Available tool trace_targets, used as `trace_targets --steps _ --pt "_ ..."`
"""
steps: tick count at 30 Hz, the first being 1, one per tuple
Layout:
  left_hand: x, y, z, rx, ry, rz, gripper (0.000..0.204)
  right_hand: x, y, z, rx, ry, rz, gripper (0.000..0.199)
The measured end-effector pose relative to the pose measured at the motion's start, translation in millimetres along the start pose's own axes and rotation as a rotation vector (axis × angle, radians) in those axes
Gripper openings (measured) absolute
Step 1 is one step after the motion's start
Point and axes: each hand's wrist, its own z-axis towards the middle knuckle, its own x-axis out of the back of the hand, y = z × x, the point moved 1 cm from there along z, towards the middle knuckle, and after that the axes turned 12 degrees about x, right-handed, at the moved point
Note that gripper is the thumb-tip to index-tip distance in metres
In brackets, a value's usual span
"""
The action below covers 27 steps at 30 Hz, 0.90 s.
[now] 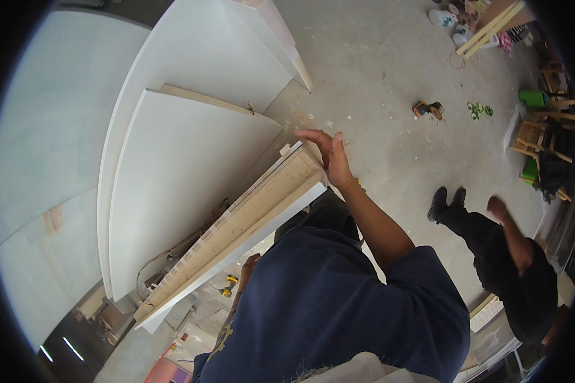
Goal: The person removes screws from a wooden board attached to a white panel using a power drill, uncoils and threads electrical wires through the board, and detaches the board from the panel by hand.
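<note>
A thick panel [236, 223] with a pale wood frame edge and white faces stands slanting in front of me. Against its far end rests my right hand [332, 158], palm on the corner, fingers stretched out and thumb raised; it is open. My left hand [250, 264] is beside the panel's near white face, mostly hidden by my torso, so its fingers cannot be made out. Two more white panels, a smaller one [179, 172] and a larger one [217, 57], lean to the left of it.
A yellow-black cordless drill [227, 285] lies on the floor near my left side. Farther off is a yellow-black power tool [427, 110]. Another person [511, 262] in dark clothes stands at right, near wooden chairs [533, 137]. White jugs [442, 18] and wood strips [490, 29] lie far right.
</note>
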Motion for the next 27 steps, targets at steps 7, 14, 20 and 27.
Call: trace_targets --steps 7,14,20,27 --pt "20 4 17 -0.181 0.020 0.243 0.041 87 54 -44 -0.301 0.690 0.140 0.106" --pt "26 2 19 -0.029 -0.048 0.040 0.039 157 117 -153 -0.735 0.938 0.009 0.099" --pt "34 22 28 -0.024 -0.056 0.042 0.036 167 146 -212 -0.876 0.884 -0.114 0.085" --pt "45 45 32 -0.008 0.003 0.324 0.031 152 146 -204 -0.891 0.801 -0.185 0.074"
